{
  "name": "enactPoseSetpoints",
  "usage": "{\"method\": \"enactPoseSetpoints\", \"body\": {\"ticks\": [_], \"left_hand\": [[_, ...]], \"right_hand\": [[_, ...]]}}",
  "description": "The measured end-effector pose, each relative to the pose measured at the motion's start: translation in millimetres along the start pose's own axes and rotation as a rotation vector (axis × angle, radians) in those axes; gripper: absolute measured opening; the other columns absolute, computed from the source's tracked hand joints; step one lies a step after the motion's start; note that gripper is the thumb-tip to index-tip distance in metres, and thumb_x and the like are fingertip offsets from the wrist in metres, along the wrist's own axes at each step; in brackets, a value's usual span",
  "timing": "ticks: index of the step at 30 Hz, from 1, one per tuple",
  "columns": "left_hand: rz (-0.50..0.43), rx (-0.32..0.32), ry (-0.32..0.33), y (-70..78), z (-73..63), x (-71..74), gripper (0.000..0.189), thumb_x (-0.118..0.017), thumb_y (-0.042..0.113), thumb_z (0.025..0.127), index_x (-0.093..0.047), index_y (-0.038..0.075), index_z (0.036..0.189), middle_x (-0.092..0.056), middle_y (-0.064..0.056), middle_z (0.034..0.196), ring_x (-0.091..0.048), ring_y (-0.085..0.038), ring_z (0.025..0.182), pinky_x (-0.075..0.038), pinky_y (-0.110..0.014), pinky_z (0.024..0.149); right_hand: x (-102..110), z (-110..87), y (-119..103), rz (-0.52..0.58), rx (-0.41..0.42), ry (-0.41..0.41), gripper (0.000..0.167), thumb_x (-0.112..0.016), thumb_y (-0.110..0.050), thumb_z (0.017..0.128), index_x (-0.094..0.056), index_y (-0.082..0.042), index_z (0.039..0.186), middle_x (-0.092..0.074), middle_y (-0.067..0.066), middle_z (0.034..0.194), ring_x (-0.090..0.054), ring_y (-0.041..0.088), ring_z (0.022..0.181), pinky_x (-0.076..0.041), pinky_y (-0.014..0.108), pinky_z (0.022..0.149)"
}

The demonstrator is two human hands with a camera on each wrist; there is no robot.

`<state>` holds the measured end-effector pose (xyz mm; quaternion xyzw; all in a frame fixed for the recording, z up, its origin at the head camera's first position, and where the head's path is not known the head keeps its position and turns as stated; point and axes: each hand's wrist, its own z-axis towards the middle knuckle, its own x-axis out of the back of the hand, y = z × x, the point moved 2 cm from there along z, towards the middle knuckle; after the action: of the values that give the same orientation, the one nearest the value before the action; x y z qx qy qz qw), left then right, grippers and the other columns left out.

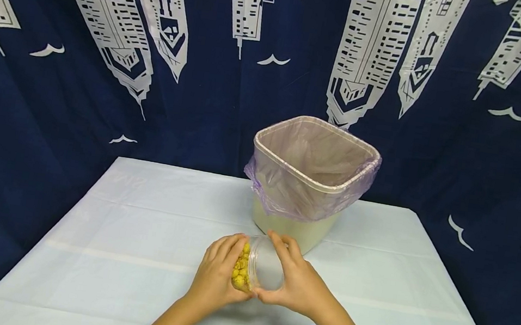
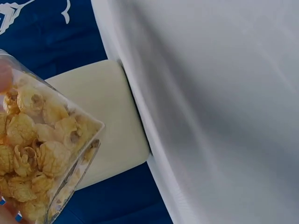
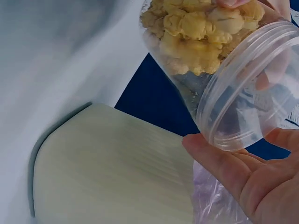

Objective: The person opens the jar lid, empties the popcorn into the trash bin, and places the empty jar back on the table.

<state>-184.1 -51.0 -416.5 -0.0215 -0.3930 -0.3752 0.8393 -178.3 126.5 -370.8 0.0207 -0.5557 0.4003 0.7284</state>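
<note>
A clear plastic jar of yellow popcorn lies tilted on its side above the table, in front of the bin. My left hand grips the popcorn-filled body of the jar, fingers over the top and thumb below. At its right end, my right hand holds the clear lid between fingers and thumb. In the right wrist view the ribbed lid sits at the jar's mouth; whether it is loose I cannot tell. Popcorn fills much of the left wrist view.
Just behind the hands stands a cream bin lined with a thin purple bag folded over its rim. A white cloth covers the table. Behind it hangs a dark blue curtain with white building prints.
</note>
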Motion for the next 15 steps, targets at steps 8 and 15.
{"method": "enactPoseSetpoints", "body": {"ticks": [8, 15], "left_hand": [[-0.004, -0.018, -0.011, 2.5, 1.4, 3.4, 0.101, -0.086, 0.039, 0.042, -0.043, 0.004, 0.127, -0.043, -0.009, 0.126, -0.036, -0.026, 0.116, -0.027, -0.043, 0.099], [-0.061, 0.021, -0.076, -0.2, 0.2, 3.2, 0.102, -0.083, 0.044, 0.044, -0.042, 0.008, 0.13, -0.044, -0.007, 0.13, -0.037, -0.024, 0.117, -0.028, -0.042, 0.1]], "right_hand": [[-1.2, -1.4, 3.1, -0.017, 0.079, 0.031, 0.101, -0.077, -0.045, 0.058, -0.027, -0.015, 0.14, -0.037, 0.011, 0.125, -0.057, 0.02, 0.077, -0.051, 0.032, 0.067], [-0.5, 0.1, 3.9, -0.087, 0.202, -0.025, 0.096, -0.078, -0.04, 0.053, -0.032, -0.02, 0.136, -0.033, 0.018, 0.13, -0.055, 0.027, 0.09, -0.052, 0.034, 0.066]]}}
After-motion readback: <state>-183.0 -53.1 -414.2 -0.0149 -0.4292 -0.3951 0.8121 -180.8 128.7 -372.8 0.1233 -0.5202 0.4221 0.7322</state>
